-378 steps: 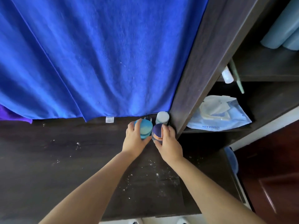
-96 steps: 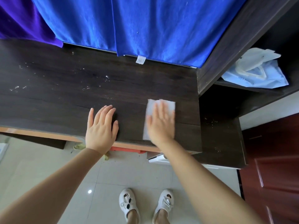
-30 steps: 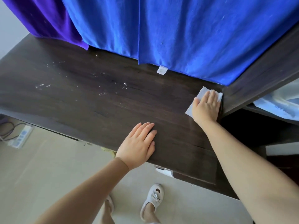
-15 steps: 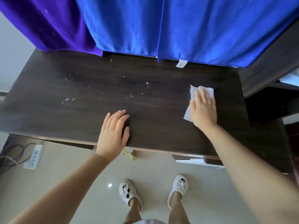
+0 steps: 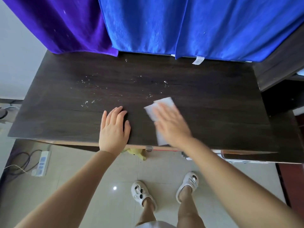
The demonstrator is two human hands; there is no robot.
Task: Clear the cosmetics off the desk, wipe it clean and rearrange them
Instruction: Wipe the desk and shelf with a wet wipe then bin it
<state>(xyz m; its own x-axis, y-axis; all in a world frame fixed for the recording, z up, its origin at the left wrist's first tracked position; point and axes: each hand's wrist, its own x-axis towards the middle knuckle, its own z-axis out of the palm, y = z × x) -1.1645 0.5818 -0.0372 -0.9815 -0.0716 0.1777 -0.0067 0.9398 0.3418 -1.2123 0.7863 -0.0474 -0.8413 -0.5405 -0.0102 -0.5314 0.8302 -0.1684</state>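
Dark wood-grain bench (image 5: 213, 99), bare of cosmetics, carries both hands near its front edge. The left hand (image 5: 113, 129) lies flat, palm down, fingers spread slightly and pointing toward the back edge. The right hand (image 5: 171, 124), blurred, lies flat with fingers extended on a white wipe (image 5: 160, 109), pressing it to the surface just right of the left hand. The wipe's long axis runs roughly front to back, tilted, its far end toward the back edge. White specks (image 5: 88, 102) dot the bench toward its back left. Blue towel (image 5: 197, 25) and purple towel (image 5: 62, 25) hang over the back edge.
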